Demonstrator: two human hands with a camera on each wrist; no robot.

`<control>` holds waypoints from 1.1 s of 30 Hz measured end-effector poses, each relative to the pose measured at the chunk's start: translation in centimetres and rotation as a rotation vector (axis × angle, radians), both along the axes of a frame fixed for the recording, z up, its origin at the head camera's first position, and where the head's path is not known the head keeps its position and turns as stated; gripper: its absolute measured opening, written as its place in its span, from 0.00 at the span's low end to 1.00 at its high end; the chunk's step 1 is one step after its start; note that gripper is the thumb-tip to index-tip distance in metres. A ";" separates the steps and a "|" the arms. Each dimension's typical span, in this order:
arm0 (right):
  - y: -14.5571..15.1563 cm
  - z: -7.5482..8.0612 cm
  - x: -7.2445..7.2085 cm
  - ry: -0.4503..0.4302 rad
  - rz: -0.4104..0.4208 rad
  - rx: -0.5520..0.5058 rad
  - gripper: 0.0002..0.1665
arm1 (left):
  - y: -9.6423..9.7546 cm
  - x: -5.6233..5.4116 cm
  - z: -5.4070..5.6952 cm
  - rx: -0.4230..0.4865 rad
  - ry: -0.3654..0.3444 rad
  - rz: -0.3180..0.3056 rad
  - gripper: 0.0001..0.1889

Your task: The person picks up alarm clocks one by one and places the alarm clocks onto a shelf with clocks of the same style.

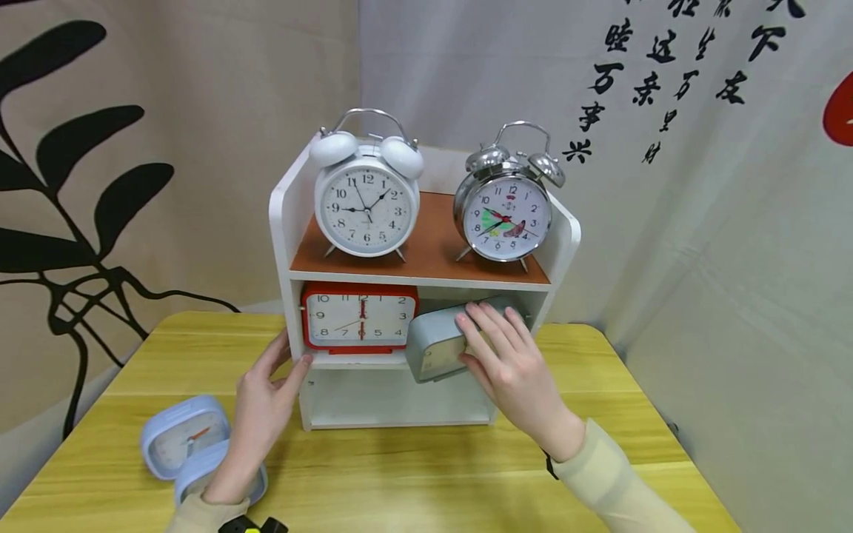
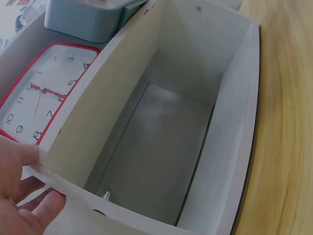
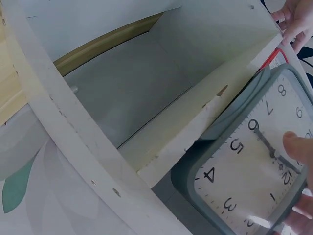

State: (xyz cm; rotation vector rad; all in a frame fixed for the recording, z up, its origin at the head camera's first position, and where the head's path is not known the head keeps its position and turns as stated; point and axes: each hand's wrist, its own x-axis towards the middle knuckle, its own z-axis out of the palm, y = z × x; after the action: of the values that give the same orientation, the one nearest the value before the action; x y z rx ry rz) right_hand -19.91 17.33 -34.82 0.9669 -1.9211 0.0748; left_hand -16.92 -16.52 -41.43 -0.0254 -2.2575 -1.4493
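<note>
My right hand [image 1: 516,366] holds a grey-blue square clock [image 1: 426,333], fingers over its top and thumb across its face in the right wrist view. The clock [image 3: 239,166] is tilted, partly inside the middle level of a small white shelf [image 1: 400,400], overhanging its front edge. Just left of it, a red rectangular clock [image 1: 333,337] stands on the same level. My left hand [image 1: 260,403] grips the shelf's left side panel, thumb on the front edge and fingers along the outside, as the left wrist view shows.
On the shelf's brown top level stand a white twin-bell alarm clock [image 1: 366,211] and a silver twin-bell one [image 1: 508,218]. Light-blue clocks [image 1: 189,444] lie on the wooden table [image 1: 586,414] by my left forearm. A curtain [image 1: 733,244] hangs behind.
</note>
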 end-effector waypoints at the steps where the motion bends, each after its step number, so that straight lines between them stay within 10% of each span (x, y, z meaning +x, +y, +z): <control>1: 0.0 0.0 -0.1 -0.005 0.002 -0.005 0.28 | 0.0 0.0 0.0 0.000 -0.001 0.000 0.30; 7: -0.1 -0.3 -0.4 -0.056 -0.002 -0.011 0.32 | 0.0 0.1 0.1 0.000 -0.001 -0.003 0.30; 15: -0.2 -0.6 -0.8 -0.089 -0.050 0.043 0.63 | 0.0 0.2 0.3 -0.002 -0.009 0.002 0.30; 33: -0.2 -0.1 -1.4 -0.175 -0.042 0.026 0.64 | 0.0 0.1 0.3 -0.003 -0.019 -0.003 0.30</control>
State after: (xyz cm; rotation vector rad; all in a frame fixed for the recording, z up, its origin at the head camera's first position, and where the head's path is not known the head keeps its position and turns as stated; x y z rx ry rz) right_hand -21.32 17.09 -34.96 0.9637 -2.1068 0.1135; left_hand -16.83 -16.57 -41.12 -0.0160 -2.2758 -1.4543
